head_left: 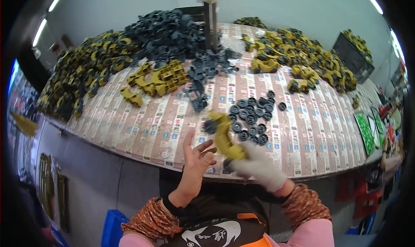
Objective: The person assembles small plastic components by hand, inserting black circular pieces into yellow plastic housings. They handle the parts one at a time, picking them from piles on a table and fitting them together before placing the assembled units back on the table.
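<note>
In my gloved right hand (pixel 259 165) is a yellow plastic toy car body (pixel 224 137), tilted over the table's near edge. A dark wheel (pixel 210 126) shows at its far left end, and the glove covers part of its near end. My bare left hand (pixel 194 170) is just left of the car body, fingers apart and nothing in them. Beyond the right hand lies a loose cluster of black toy wheels (pixel 250 118). Several yellow bodies (pixel 166 77) without visible wheels rest farther left, beside dark grey plastic chassis parts (pixel 198 99).
A tall heap of dark grey parts (pixel 166 35) stands at the back, by a dark post (pixel 210 28). Yellow-and-black assembled pieces pile up at left (pixel 93 65) and right (pixel 302 52). A black crate (pixel 352 59) leans at far right, near green cards (pixel 364 132).
</note>
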`<move>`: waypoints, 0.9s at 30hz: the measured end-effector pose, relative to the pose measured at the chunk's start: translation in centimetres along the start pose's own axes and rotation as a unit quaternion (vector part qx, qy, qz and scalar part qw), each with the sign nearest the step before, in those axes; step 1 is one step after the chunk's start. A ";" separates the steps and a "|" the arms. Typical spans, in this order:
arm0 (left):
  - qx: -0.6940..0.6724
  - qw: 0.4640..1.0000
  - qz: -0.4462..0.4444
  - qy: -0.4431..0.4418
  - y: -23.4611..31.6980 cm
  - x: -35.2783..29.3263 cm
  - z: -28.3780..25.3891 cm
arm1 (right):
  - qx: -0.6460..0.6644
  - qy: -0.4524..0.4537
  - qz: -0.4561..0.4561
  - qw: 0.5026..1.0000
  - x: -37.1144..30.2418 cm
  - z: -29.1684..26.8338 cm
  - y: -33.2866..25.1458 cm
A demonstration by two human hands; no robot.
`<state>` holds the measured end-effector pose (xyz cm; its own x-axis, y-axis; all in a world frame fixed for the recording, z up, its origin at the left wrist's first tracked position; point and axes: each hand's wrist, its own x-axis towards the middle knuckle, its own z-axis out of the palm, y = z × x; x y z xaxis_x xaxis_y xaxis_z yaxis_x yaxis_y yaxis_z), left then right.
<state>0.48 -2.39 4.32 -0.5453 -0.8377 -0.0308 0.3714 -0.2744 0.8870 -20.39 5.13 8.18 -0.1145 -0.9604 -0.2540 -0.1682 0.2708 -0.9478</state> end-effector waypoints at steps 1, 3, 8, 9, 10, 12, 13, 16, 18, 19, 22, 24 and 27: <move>0.048 0.999 -0.015 0.020 0.4 0.0 -1.1 | 0.060 -0.012 0.086 0.994 0.6 -2.1 -1.4; 0.127 0.991 -0.014 0.037 0.4 0.7 -3.7 | 0.107 0.043 0.073 0.991 2.7 -7.2 0.2; 0.237 0.965 -0.006 0.112 1.6 4.4 -11.0 | 0.129 0.192 0.017 0.973 8.4 -21.4 -0.6; 0.251 0.961 0.007 0.116 1.5 5.9 -12.7 | 0.138 0.228 -0.024 0.964 9.4 -23.3 -1.2; 0.281 0.951 0.031 0.128 1.6 7.3 -14.6 | 0.181 0.258 -0.055 0.948 10.2 -24.8 -1.9; 0.338 0.927 0.077 0.142 1.7 10.6 -17.8 | 0.234 0.299 -0.093 0.921 11.9 -30.0 -1.0; 0.386 0.902 0.108 0.162 2.1 12.5 -18.8 | 0.240 0.314 -0.101 0.913 12.0 -32.4 0.0; 0.526 0.803 0.182 0.212 4.6 16.0 -22.0 | 0.100 0.278 -0.090 0.951 11.1 -23.1 -1.0; 0.590 0.750 0.222 0.201 5.5 18.6 -23.1 | 0.014 0.227 -0.056 0.972 8.9 -16.9 -0.6; 0.628 0.723 0.211 0.193 6.0 20.0 -22.8 | -0.019 0.204 -0.029 0.978 7.5 -14.1 0.0; 0.714 0.656 0.174 0.170 7.3 23.9 -19.8 | -0.276 0.188 -0.110 0.936 2.6 -8.3 4.3; 0.747 0.628 0.147 0.161 7.6 26.8 -18.6 | -0.425 0.180 -0.197 0.865 0.0 -3.8 3.4; 0.790 0.585 0.120 0.136 8.1 31.4 -18.2 | -0.481 0.140 -0.200 0.842 -2.2 -2.6 5.6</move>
<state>0.05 -39.54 2.15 -0.4001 -0.8656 0.3010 -0.8634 0.4662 0.1928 -23.61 8.92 3.90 -0.0639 -0.9710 0.2305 -0.9480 -0.0131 -0.3180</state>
